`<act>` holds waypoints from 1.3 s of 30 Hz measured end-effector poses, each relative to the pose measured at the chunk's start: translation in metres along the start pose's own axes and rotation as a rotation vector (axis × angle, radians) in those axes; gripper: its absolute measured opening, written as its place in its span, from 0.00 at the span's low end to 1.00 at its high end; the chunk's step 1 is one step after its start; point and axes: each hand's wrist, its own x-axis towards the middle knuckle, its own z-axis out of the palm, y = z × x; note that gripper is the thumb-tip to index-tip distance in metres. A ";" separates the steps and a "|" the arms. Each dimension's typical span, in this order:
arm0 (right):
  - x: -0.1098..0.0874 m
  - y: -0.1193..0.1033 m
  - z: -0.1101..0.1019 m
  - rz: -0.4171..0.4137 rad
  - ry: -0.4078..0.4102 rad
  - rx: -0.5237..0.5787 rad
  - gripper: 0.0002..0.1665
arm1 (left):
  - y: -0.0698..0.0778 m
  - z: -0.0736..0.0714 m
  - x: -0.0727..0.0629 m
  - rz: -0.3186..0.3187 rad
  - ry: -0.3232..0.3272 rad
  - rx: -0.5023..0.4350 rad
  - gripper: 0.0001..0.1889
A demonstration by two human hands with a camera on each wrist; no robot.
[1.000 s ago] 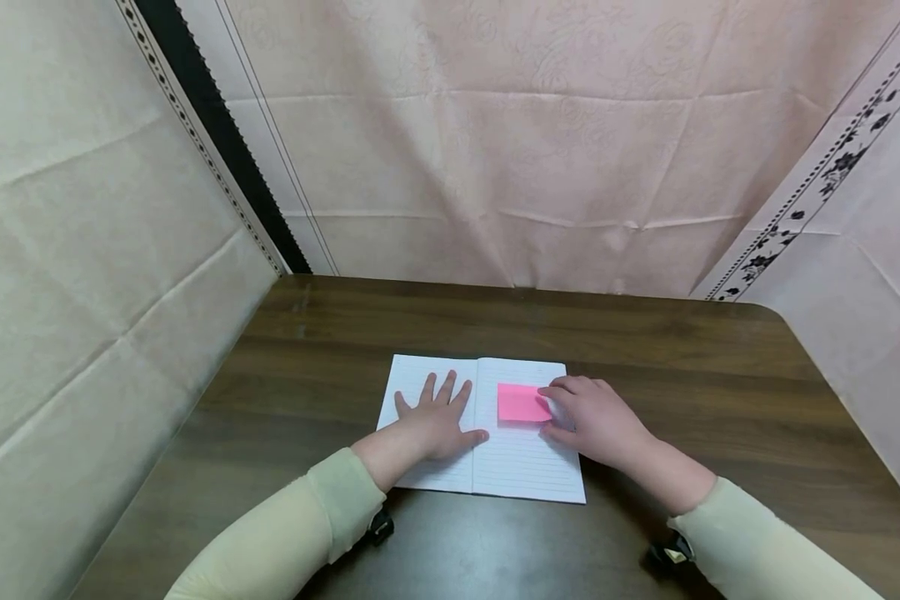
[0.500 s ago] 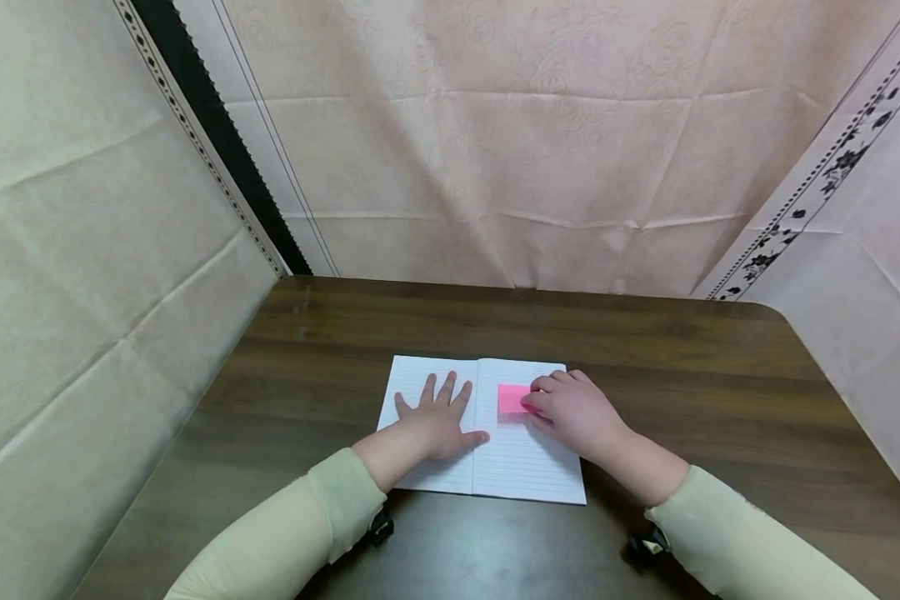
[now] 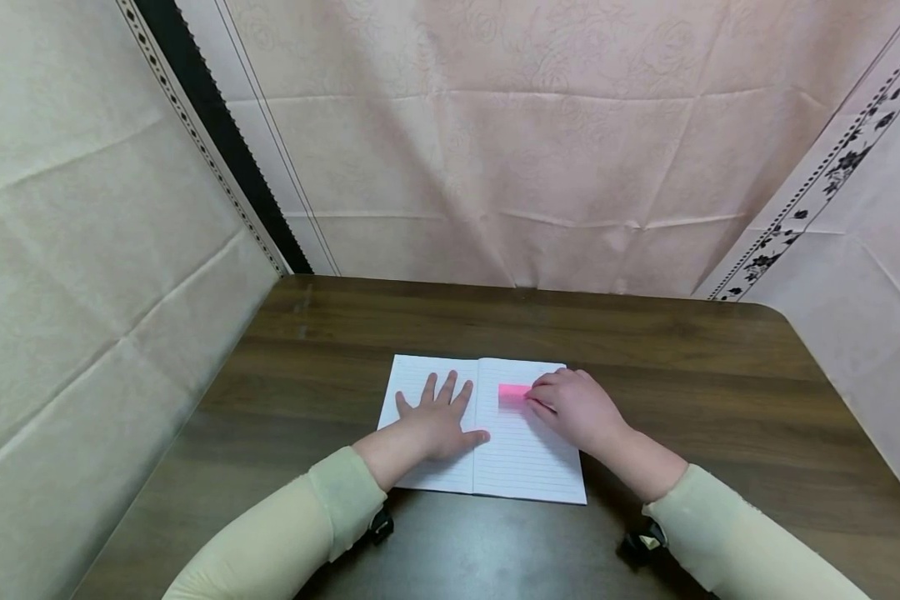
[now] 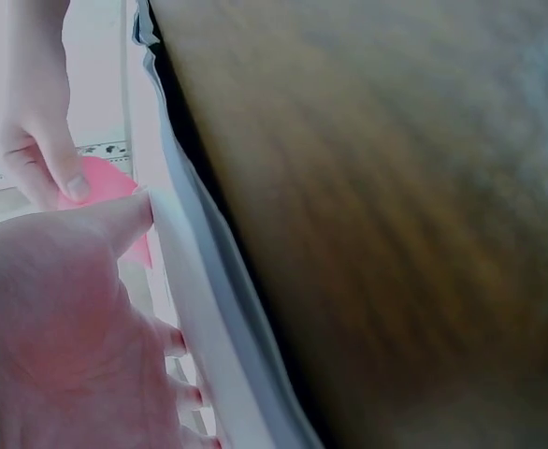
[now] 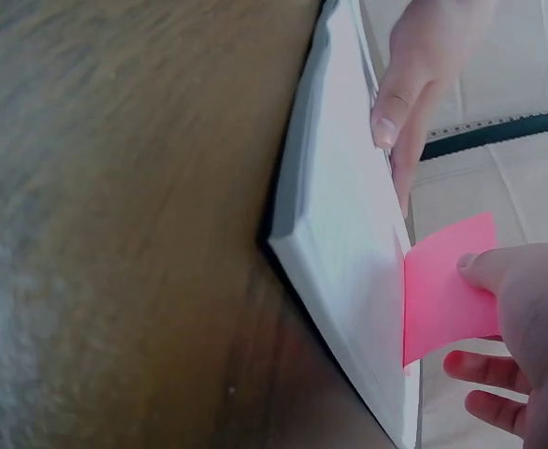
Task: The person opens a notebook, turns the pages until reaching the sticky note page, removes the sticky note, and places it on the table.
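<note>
An open lined notebook [image 3: 528, 467] lies on the table, with a pink sticky note [image 3: 512, 392] on the upper part of its right page. My left hand [image 3: 429, 425] rests on the left page, fingers spread and straight, the thumb reaching over the center fold. My right hand [image 3: 581, 408] pinches the note's free edge between thumb and fingers. In the right wrist view the pink sticky note [image 5: 447, 285] stands up off the page, bent in a curve, its far edge still against the paper. The left wrist view shows the note partly hidden behind my left thumb.
The dark wooden table [image 3: 330, 333] extends around the notebook on all sides. Pale cloth [image 3: 495, 167] hangs behind the table's back edge and along both sides. Each wrist wears a small black device, the right one [image 3: 641, 542] just below the sleeve.
My right hand has moved slightly left and closed its pinch on the note. The note's near edge has lifted, so less pink shows from above. My left hand has stayed put.
</note>
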 end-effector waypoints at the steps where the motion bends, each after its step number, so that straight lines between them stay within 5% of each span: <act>1: 0.000 0.001 0.000 0.033 -0.001 0.028 0.09 | 0.000 0.000 0.000 -0.001 -0.001 0.000 0.48; 9: -0.002 0.014 -0.009 0.464 0.019 0.402 0.16 | 0.000 0.001 0.001 0.001 -0.005 -0.003 0.48; 18: -0.007 0.034 -0.029 0.721 0.280 0.752 0.27 | -0.002 0.001 0.001 0.011 0.008 0.000 0.47; 22: -0.017 0.044 -0.035 0.700 0.317 0.669 0.26 | -0.002 0.000 0.001 0.017 0.008 0.000 0.47; 27: -0.037 0.055 -0.035 0.618 0.261 0.452 0.19 | -0.002 0.000 0.000 0.018 0.011 0.009 0.47; 39: -0.085 0.080 -0.033 0.308 0.167 -0.007 0.17 | 0.000 0.000 -0.002 0.016 0.016 0.003 0.47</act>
